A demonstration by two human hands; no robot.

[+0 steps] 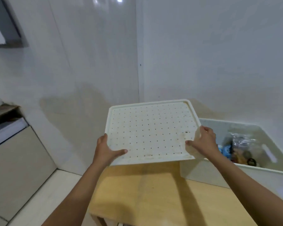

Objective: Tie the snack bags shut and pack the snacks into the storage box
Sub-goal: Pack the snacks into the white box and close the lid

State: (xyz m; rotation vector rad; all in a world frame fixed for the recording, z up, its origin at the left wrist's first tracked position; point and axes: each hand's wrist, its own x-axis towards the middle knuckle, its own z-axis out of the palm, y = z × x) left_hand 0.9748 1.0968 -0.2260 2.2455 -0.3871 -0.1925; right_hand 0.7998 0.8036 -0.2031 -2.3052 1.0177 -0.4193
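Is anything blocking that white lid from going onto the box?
Nothing visible does. Both the left hand and right hand hold the lid just left of the open storage box, and the snack bags sit below its rim.

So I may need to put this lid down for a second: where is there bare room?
The wooden table is bare in front of the storage box, below the lid held by the left hand and right hand. The box itself is crowded with snack bags.

White dotted lid (150, 131) held tilted, open storage box (268, 172), snack bags (238, 149), apparently tied
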